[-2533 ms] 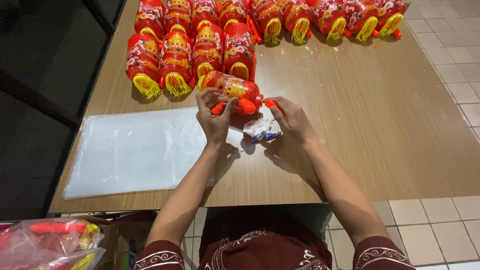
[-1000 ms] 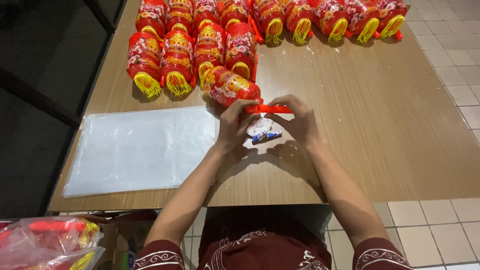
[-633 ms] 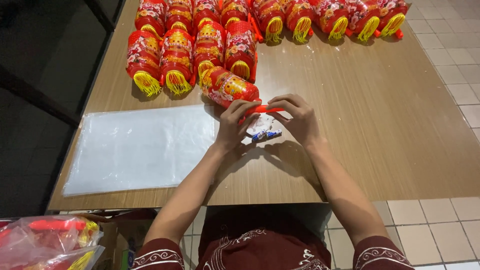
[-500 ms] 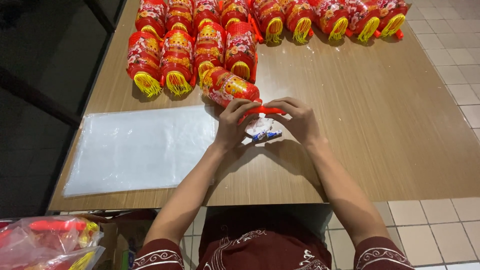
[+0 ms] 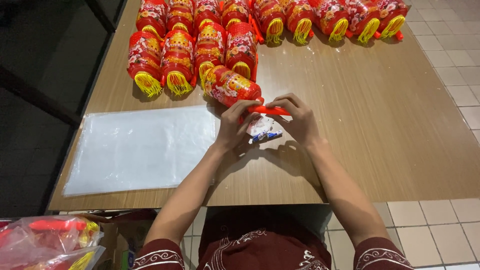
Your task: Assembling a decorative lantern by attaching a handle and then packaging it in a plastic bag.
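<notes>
Near the desk's middle, my left hand [image 5: 234,125] and right hand [image 5: 296,121] pinch the orange stick [image 5: 267,110] of a red lantern [image 5: 231,86], fingers closed around it. Beneath them lies a small packet [image 5: 263,131]. Twisting too hard could snap the stick, I judge.

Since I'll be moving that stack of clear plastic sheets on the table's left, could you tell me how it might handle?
The clear plastic sheets look thin and glossy, so probably floppy and slippery, apt to slide apart. Lying flat on the wooden table, their edges may be hard to pinch.
</notes>
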